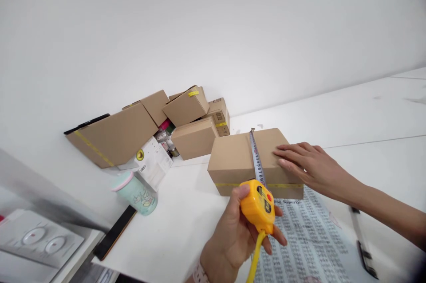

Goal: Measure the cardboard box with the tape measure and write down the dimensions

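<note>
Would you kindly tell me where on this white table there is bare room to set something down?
One patch of tabletop lies between the mint tumbler and the left hand; another stretches beyond the right hand, toward the wall. Stacked cartons crowd the back left, and a printed report covers the front right.

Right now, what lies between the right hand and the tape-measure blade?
In the head view, only a bare strip on top of the cardboard box lies between the right hand and the tape-measure blade.
</note>
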Motion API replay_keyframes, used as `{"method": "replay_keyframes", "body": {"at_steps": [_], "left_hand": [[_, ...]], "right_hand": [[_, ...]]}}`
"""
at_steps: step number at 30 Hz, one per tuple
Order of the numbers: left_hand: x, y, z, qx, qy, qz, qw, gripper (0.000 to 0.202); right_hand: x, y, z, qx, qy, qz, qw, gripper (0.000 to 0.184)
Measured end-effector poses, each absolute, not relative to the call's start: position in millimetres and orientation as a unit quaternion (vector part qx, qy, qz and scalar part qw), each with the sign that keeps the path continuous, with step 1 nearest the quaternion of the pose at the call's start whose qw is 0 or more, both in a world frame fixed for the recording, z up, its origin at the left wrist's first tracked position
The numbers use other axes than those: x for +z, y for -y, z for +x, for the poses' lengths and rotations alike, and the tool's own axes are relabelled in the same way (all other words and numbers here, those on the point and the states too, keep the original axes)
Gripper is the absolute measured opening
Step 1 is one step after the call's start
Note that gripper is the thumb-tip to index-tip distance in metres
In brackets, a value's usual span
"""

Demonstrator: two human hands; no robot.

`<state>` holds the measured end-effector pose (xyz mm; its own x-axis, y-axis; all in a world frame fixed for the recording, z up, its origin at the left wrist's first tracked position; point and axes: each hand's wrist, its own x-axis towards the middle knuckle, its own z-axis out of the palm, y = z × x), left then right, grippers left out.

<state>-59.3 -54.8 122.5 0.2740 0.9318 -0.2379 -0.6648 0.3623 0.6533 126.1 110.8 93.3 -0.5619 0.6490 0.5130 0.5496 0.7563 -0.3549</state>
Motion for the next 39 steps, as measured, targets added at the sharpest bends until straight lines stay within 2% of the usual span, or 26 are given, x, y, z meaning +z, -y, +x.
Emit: {"method": "replay_keyframes", "body": {"at_steps": [5, 9, 13, 19, 30, 34, 39], "left_hand": [[124, 53, -59, 0.517, -0.353, 0.222, 0.747, 0.064], [137, 47, -61, 0.525, -0.402, 0.226, 0.715, 0.057], [147, 39, -62, 0.529, -0.45, 0.2, 0.691, 0.053], [148, 31, -64, 0.527, -0.459, 0.188, 0.691, 0.052], [155, 26, -71, 0.519, -0.465, 0.185, 0.693, 0.048], [150, 28, -73, 0.515, -0.45, 0.204, 0.7, 0.051], [142, 38, -76, 0.503, -0.423, 0.235, 0.716, 0.065]], "right_hand": [[107, -129, 124, 0.065, 0.885, -0.341, 0.312, 0.051], [123, -162, 105, 0.081, 0.883, -0.348, 0.306, 0.049], [135, -192, 74, 0.12, 0.895, -0.354, 0.244, 0.052], [127, -214, 35, 0.141, 0.893, -0.375, 0.204, 0.056], [116, -225, 31, 0.126, 0.884, -0.395, 0.214, 0.061], [114, -225, 29, 0.115, 0.897, -0.381, 0.192, 0.061], [114, -223, 29, 0.104, 0.905, -0.373, 0.176, 0.062]]}}
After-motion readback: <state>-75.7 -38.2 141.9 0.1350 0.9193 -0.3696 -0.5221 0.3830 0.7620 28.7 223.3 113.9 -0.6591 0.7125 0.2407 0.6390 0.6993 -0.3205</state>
